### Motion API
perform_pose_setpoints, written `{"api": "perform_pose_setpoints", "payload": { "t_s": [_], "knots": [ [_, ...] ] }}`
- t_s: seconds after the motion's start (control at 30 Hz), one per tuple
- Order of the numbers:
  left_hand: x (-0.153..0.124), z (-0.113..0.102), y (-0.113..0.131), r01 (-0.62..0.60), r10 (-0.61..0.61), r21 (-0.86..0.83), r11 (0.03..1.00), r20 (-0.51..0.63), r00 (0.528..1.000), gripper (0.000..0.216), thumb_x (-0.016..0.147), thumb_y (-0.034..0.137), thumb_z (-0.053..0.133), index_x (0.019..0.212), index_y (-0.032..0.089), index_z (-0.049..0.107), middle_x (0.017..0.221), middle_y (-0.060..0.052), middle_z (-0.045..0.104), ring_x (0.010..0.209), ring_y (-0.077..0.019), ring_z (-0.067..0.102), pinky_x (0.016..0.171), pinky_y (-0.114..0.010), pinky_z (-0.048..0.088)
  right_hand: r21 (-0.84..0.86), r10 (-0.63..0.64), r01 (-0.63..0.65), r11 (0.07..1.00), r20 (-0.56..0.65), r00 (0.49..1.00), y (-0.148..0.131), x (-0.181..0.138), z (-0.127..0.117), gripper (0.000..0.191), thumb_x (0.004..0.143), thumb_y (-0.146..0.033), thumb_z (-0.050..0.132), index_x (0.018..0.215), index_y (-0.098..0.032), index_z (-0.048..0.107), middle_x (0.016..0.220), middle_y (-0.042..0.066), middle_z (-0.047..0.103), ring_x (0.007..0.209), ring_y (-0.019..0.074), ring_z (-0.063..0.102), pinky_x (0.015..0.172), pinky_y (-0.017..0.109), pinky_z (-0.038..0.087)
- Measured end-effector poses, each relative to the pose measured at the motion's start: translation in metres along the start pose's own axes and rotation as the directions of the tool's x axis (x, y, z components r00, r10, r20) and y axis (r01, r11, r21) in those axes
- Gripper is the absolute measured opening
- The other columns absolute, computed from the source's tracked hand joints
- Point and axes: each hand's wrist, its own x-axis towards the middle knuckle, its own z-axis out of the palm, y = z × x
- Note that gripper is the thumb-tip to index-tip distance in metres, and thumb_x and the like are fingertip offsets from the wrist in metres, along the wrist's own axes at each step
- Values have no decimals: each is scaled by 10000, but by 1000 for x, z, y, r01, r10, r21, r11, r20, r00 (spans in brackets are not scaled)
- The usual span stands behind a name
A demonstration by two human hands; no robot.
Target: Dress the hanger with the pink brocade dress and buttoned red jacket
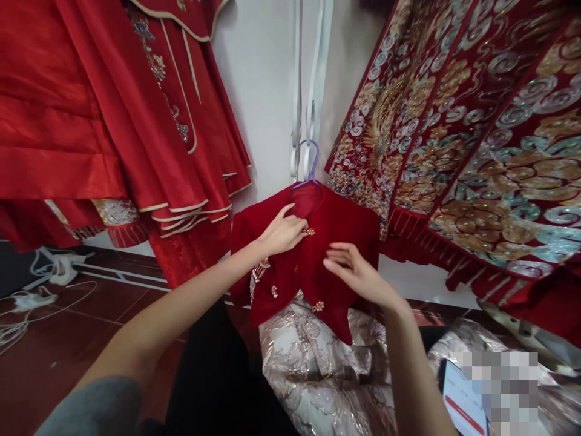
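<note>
A short dark red jacket hangs by its neck from a purple hanger in front of me. My left hand is at the upper front of the jacket, its fingers closed on the front edge beside a beaded button ornament. On the other side of the front, my right hand is half curled, with thumb and fingers apart; its fingertips are slightly blurred and hold nothing visible. Lower down are another beaded ornament, a small beaded piece and a beaded tassel.
A shiny silvery-pink brocade cloth lies under the jacket. Red satin garments hang at left, an embroidered sequinned garment at right. A phone rests at lower right. White cables lie on the tiled floor.
</note>
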Motion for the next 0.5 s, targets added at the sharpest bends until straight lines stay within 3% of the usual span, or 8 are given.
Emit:
{"api": "perform_pose_setpoints", "payload": {
  "t_s": [0.07,0.13,0.27,0.37,0.5],
  "knots": [
    [3,1,5,-55,45,107,993,93,995,269,896,275,419,993,119,616,907,-106,672,895,-217,605,1076,-470,207,141,-107,129,982,-155,982,-11,29,20,551,809,-573,534,1193,-195,415,1262,139,537,1209,205,506,1022,385,419],
    [5,3,10,-61,29,161,985,193,981,306,885,282,420,1006,89,624,974,-158,667,933,-256,600,1020,-473,262,150,-138,183,972,-265,954,-20,59,44,666,781,-636,513,1246,-172,401,1335,166,482,1261,228,460,1062,393,376],
    [-3,-2,12,-64,-24,227,972,365,931,309,859,257,437,968,72,660,948,-190,681,844,-265,626,895,-438,323,-57,30,-51,997,-325,945,-21,91,74,979,746,-708,477,1418,-39,235,1491,258,219,1409,343,147,1132,514,171],
    [-20,-15,5,-77,-67,331,941,404,912,308,850,188,407,899,54,680,855,-191,691,689,-234,634,852,-421,318,-224,45,-152,963,-421,906,-3,84,68,1091,743,-712,470,1435,57,124,1494,319,108,1409,393,38,1119,559,104],
    [-44,-24,-15,-28,-187,480,877,394,900,317,795,67,392,872,66,700,680,-153,691,590,-217,627,916,-421,276,-440,-138,-64,896,-412,901,31,66,34,976,788,-654,467,1462,-33,131,1501,269,169,1407,367,124,1102,559,173]
  ]
}}
